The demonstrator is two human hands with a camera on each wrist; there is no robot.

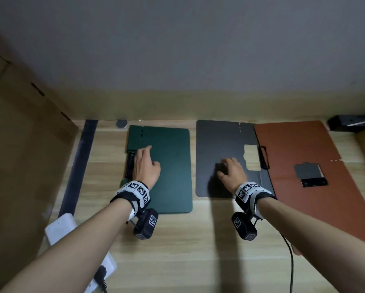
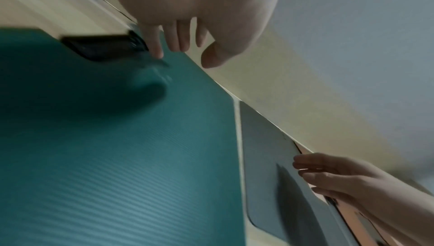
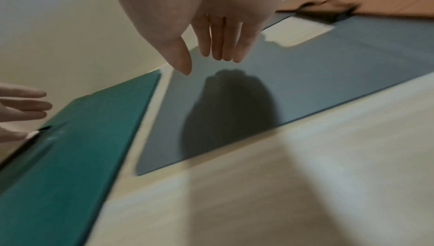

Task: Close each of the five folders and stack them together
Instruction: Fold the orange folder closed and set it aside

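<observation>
— On the desk (image 1: 198, 240), where are the folders?
— Green folder (image 1: 171, 166) left, closed; grey folder (image 1: 217, 149) beside it; brown folder (image 1: 293, 144) lies open at right.
— And the hands?
— Left hand (image 1: 144, 166) hovers over green, fingers loose, gripping nothing. Right hand (image 1: 232, 170) hangs over grey, fingers straight, empty.

An office-like desk workspace. A light wood-grain desk (image 1: 177, 250) against a plain wall (image 1: 177, 49) bears document folders (image 1: 169, 166), a white power strip (image 1: 61, 229) and cardboard boxes (image 1: 18, 144).
</observation>
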